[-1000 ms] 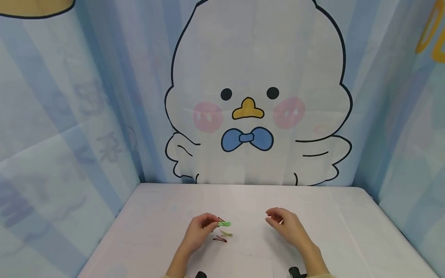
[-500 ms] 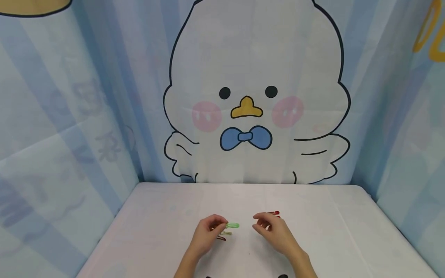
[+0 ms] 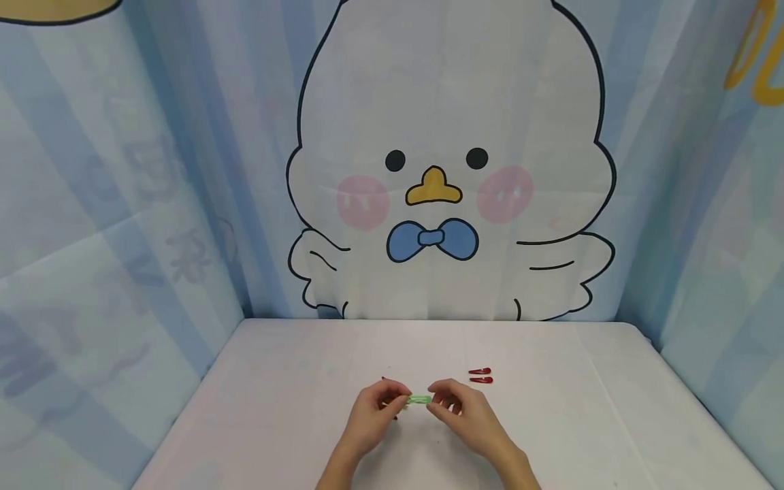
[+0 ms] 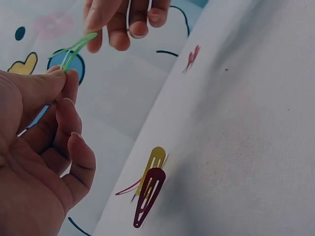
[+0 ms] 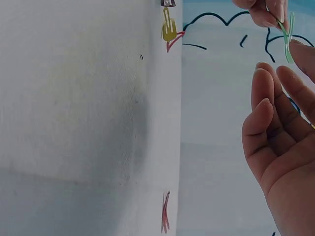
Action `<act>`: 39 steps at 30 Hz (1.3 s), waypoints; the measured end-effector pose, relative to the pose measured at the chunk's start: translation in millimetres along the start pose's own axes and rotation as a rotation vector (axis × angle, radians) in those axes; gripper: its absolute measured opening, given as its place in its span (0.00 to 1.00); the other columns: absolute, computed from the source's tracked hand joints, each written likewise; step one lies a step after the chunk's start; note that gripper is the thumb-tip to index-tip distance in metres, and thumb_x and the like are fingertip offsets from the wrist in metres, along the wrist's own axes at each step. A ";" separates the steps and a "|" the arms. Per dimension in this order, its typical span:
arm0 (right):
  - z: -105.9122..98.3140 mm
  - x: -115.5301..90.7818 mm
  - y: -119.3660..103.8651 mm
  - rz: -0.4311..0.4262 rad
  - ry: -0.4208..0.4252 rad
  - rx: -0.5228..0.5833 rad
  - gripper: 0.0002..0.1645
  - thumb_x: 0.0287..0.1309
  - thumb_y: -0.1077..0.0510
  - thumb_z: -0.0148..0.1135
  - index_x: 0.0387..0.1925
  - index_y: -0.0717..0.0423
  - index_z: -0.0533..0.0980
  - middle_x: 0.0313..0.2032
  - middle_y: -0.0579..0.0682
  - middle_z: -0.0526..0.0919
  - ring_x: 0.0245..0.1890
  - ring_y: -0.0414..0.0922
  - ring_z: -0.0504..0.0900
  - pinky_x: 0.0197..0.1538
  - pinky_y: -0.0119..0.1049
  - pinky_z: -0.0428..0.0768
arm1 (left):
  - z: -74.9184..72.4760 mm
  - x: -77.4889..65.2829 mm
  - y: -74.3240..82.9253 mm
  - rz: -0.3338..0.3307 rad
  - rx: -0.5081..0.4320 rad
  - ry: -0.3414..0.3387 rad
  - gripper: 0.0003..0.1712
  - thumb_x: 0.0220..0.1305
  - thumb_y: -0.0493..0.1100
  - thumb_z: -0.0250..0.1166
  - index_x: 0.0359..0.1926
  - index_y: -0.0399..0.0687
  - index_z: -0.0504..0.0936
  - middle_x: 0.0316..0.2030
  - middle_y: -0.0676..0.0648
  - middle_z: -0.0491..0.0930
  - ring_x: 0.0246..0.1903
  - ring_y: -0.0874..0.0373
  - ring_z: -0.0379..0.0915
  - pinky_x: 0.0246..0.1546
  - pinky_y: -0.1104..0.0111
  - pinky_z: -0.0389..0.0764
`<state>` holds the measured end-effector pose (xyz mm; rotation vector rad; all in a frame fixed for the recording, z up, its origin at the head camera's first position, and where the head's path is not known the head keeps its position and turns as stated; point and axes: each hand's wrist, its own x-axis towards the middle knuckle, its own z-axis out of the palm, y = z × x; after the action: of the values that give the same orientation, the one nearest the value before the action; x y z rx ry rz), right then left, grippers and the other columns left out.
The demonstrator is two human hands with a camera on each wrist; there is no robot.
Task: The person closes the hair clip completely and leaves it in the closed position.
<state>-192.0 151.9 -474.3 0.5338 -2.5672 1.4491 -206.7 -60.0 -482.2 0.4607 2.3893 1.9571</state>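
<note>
My left hand (image 3: pixel 375 416) pinches one end of a bright green snap hair clip (image 3: pixel 419 399) between thumb and index finger, above the table. In the left wrist view the green clip's two layers (image 4: pixel 78 46) stand sprung apart. My right hand (image 3: pixel 470 416) is at the clip's other end. Its thumb (image 5: pixel 302 54) lies at the clip, while the index finger looks apart from it. Below my left hand lie a yellow hair clip (image 4: pixel 156 160), a dark red one (image 4: pixel 156 182) and a thin red one (image 4: pixel 127 189), mostly hidden in the head view.
Two red hair clips (image 3: pixel 480 376) lie side by side on the white table (image 3: pixel 582 408), beyond my right hand. Behind the table's far edge hangs a fabric backdrop (image 3: pixel 367 286) with a cartoon bird; blue-striped fabric walls flank both sides.
My left hand has brought the green clip to the right. My right hand has moved left to its other end, uncovering the two red clips. The head view has tilted slightly.
</note>
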 end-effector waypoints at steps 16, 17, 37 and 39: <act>8.6 -2.0 2.3 -0.109 0.186 0.095 0.09 0.54 0.66 0.74 0.31 0.51 0.82 0.27 0.39 0.83 0.24 0.35 0.79 0.30 0.32 0.79 | 5.4 -2.7 3.3 0.013 0.026 -0.023 0.09 0.61 0.34 0.71 0.43 0.43 0.85 0.36 0.47 0.82 0.33 0.59 0.73 0.34 0.70 0.75; 8.6 -2.3 2.1 -0.123 0.199 0.100 0.09 0.54 0.66 0.74 0.31 0.51 0.82 0.26 0.39 0.83 0.24 0.34 0.78 0.29 0.32 0.79 | 5.3 -3.1 3.9 0.012 0.019 -0.029 0.10 0.60 0.35 0.72 0.44 0.43 0.85 0.36 0.46 0.81 0.33 0.59 0.73 0.34 0.70 0.74; 14.1 -1.5 -0.7 -0.112 0.154 0.173 0.07 0.54 0.67 0.74 0.29 0.54 0.82 0.24 0.41 0.81 0.21 0.33 0.72 0.24 0.30 0.74 | 10.1 -7.3 3.3 0.025 -0.042 0.092 0.04 0.58 0.32 0.73 0.34 0.38 0.86 0.26 0.53 0.77 0.24 0.65 0.66 0.24 0.75 0.68; 14.2 -0.9 0.5 -0.117 0.154 0.168 0.09 0.53 0.67 0.74 0.28 0.52 0.82 0.23 0.41 0.81 0.21 0.33 0.73 0.24 0.31 0.74 | 10.8 -7.0 3.1 0.025 -0.030 0.097 0.04 0.58 0.32 0.73 0.34 0.38 0.86 0.26 0.53 0.77 0.23 0.65 0.67 0.24 0.75 0.68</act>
<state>-190.6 140.3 -482.5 0.5595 -2.2720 1.6060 -197.2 -50.8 -482.8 0.4054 2.4178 2.0694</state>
